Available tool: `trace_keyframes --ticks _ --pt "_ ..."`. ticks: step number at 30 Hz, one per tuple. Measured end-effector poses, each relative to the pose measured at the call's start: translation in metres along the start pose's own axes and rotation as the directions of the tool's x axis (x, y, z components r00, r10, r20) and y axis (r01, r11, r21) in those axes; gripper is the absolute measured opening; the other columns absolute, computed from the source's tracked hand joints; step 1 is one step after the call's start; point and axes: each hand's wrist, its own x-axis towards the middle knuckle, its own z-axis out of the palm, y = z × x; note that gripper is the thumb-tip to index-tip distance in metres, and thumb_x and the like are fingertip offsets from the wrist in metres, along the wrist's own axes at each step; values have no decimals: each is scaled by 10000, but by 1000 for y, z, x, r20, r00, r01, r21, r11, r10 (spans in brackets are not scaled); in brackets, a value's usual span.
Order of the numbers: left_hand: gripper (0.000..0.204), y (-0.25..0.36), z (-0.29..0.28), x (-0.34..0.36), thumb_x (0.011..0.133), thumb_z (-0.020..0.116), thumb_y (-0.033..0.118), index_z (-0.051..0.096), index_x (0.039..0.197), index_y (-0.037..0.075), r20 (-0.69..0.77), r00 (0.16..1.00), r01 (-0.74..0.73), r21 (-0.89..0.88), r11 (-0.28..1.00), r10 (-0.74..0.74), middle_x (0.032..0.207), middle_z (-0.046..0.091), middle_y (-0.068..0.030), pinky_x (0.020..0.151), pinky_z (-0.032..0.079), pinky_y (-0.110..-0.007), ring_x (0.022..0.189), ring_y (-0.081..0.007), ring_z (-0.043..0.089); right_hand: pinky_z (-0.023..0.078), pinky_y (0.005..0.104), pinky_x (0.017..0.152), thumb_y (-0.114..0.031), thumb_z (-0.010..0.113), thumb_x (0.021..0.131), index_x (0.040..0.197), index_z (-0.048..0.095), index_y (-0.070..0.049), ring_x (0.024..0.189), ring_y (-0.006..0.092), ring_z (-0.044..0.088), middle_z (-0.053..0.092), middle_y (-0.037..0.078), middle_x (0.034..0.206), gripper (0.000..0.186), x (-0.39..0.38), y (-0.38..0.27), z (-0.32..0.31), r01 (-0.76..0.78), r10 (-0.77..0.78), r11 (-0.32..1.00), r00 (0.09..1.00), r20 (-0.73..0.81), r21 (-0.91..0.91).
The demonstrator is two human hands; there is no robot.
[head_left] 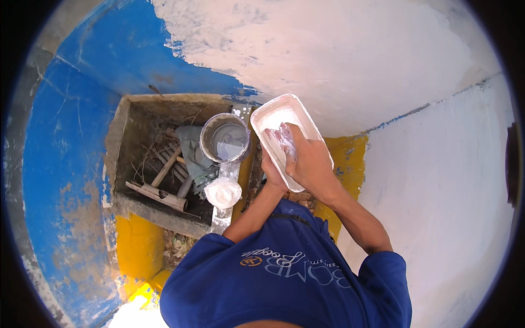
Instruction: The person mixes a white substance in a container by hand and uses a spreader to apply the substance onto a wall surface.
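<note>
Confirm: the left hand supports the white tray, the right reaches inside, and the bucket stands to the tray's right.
No: in the head view, the bucket stands left of the white tray. The left hand supports the tray and the right hand reaches inside.

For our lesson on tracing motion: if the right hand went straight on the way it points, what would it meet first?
Beyond the crumpled translucent plastic it holds, the right hand would probably meet the white material in the rectangular tray, though depth is unclear.
</note>
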Motion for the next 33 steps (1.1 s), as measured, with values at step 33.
trace_keyframes --ticks 33 --pt "625 -4 1 5 1013 325 579 400 1474 163 21 1000 1 38 999 -1 1391 526 -75 1097 405 -446 1281 -255 508 493 526 608 -20 610 744 1251 520 17 646 455 628 626 265 686 516 16 13 -13 -21 28 996 997 75 -92"
